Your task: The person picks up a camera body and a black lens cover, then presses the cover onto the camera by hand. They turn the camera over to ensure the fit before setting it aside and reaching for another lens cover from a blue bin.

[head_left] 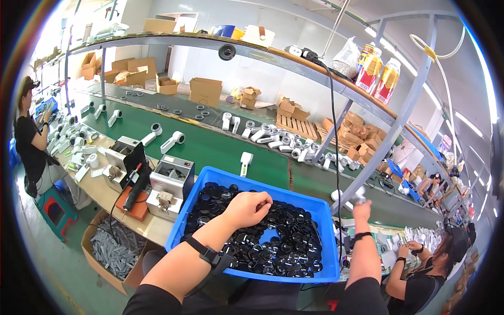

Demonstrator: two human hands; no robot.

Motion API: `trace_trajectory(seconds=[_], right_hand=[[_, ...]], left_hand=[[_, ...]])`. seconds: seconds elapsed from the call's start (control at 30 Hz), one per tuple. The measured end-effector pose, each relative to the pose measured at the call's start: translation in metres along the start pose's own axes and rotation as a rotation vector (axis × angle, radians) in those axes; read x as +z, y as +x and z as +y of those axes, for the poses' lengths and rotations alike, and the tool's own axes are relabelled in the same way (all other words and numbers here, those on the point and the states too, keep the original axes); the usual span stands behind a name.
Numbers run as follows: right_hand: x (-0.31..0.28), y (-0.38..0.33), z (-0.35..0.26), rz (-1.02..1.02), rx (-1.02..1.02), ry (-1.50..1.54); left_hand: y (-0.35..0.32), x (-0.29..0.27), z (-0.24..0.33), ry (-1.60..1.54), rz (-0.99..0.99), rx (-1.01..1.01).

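Note:
Below me, a blue plastic bin (328, 247) holds many shiny black round discs (294, 231). My left hand (248, 210) hovers over the discs with its fingers curled together. Whatever lies between those fingers, if anything, is hidden. Out to the right, past the bin, my right hand (361, 210) is raised at the green belt with its fingers closed around a white handheld fan housing (360, 193). A slanted metal post partly covers that area, and the housing's outline is blurred. Another white housing (245, 163) lies on the belt just beyond the bin.
Two small machines (170, 181) and a black electric screwdriver (137, 186) stand left of the bin. A carton of grey parts (113, 247) is on the floor. The slanted metal post (386, 126) and a hanging black cable (336, 131) rise at right. Co-workers sit or stand on both sides.

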State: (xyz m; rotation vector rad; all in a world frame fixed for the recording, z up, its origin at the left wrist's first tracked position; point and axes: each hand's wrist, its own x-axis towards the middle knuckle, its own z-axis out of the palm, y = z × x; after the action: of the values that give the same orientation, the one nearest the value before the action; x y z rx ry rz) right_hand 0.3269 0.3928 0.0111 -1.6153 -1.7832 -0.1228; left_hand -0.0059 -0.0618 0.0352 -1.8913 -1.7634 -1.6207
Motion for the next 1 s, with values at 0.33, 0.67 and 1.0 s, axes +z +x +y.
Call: trace_trajectory(seconds=[0.33, 0.67, 1.0], right_hand=[[-0.232, -0.158, -0.152, -0.158, -0.291, 1.603], [-0.165, -0.262, -0.23, -1.178, -0.344, 1.324], [-0.101, -0.287, -0.214, -1.287, -0.244, 1.284]], left_hand=[[-0.001, 0.003, 0.011, 0.017, -0.061, 0.06], [0.0, -0.001, 0.019, -0.4, 0.138, 0.061], [0.007, -0.009, 0.006, -0.109, -0.016, 0.034]])
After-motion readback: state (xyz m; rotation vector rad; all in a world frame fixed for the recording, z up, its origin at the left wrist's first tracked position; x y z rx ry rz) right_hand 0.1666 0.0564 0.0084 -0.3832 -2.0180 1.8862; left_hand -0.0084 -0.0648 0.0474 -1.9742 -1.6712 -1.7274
